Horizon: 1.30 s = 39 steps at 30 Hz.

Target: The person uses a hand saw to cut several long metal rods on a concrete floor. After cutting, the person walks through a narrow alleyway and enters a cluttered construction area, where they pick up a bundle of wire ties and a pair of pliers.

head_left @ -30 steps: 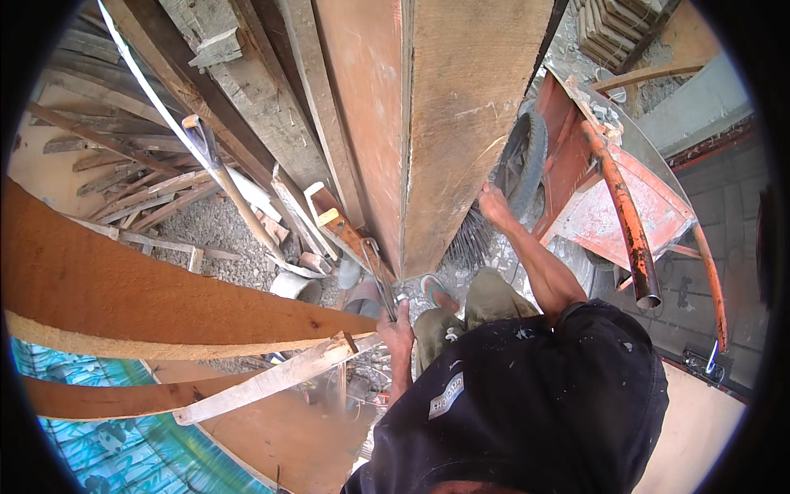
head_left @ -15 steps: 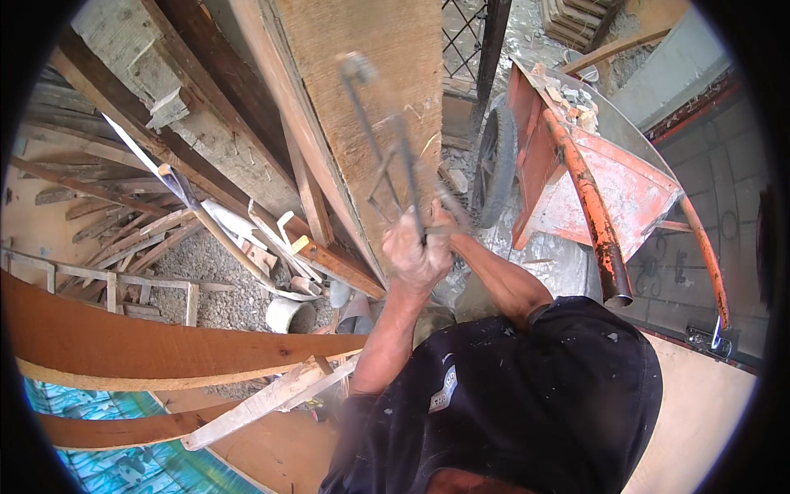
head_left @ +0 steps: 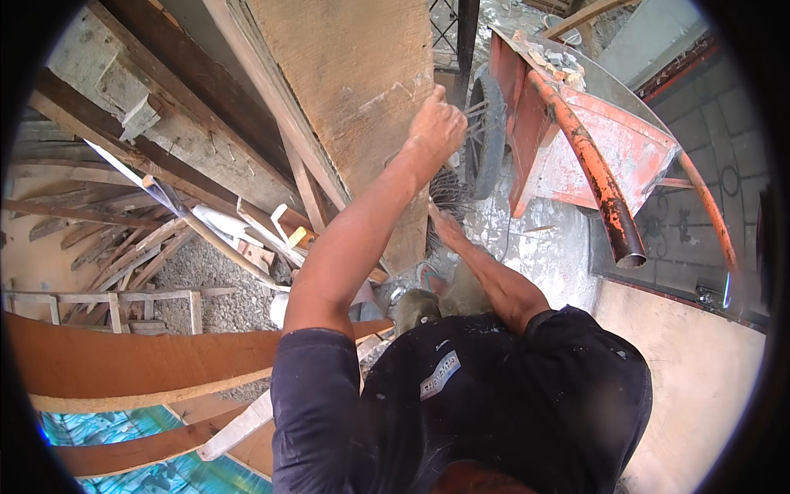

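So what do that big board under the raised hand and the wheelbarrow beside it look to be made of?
Board: apparently plywood or sheet timber, raw and unpainted; dull brown grain with pale scuffs. Wheelbarrow: seemingly steel, faded orange-red paint; its tubular handle shows brown rust patches.

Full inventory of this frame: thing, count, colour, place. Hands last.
Wide rough wooden board: one, brown, leaning upright at top centre.
Metal wheelbarrow: one, faded red with rusty handles, upper right.
Black wheelbarrow wheel: one, right of the board.
Scrap timber pile: many pieces, grey-brown, left.
Grey gravel patch: one, left of centre.
Curved plywood sheet: one, orange-brown, lower left.
Patterned tarp: one, teal, bottom left.
Dark shirt: one, dusty black, bottom centre.
Left hand: raised, fingers closed against the board's right edge.
Right hand: lower, by the board's foot; grip unclear.
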Available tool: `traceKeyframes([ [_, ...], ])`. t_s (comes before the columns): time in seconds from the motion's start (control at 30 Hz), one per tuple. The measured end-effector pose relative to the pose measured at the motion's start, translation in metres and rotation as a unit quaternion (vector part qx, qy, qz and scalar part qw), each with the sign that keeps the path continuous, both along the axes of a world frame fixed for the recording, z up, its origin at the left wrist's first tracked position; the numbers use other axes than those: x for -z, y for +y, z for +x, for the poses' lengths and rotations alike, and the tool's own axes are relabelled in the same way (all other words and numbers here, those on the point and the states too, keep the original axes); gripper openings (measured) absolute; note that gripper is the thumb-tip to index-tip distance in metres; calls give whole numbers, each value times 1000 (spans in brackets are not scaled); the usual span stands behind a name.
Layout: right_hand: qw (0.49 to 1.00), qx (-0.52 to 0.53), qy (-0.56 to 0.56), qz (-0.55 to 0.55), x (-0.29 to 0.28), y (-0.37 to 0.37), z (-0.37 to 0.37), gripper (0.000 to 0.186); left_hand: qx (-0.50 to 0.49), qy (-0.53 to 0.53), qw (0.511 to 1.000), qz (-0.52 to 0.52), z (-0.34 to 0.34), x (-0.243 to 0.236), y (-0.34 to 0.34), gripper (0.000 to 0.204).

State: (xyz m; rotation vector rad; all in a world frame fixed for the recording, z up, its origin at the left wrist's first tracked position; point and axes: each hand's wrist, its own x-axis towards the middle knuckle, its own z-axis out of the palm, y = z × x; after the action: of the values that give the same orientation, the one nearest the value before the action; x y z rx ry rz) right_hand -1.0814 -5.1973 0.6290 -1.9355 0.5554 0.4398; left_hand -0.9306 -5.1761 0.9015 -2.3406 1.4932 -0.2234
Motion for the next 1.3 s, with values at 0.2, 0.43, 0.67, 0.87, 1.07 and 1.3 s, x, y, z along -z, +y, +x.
traceKeyframes([
  [0.2, 1000, -11, 5, -3, 49, -4, -46, 89, -9, 49, 996, -68, -24, -23, 11, 25],
  [0.43, 997, 6, 80, -15, 4, 4, -97, 91, -85, -7, 981, -175, -34, -31, 68, 24],
  [0.67, 953, 250, 119, 125, 23, -31, -116, 85, -113, -31, 939, -323, -22, -23, 85, 31],
  [0.87, 881, 388, 154, 223, 27, -54, -128, 72, -147, -64, 947, -279, -6, -13, 69, 34],
  [1.07, 860, 406, 195, 239, 53, -92, -191, 69, -155, -32, 966, -203, 1, -10, 51, 36],
  [1.3, 831, 479, 137, 249, 2, -188, -257, 68, -68, 30, 948, -309, 49, 3, 15, 31],
])
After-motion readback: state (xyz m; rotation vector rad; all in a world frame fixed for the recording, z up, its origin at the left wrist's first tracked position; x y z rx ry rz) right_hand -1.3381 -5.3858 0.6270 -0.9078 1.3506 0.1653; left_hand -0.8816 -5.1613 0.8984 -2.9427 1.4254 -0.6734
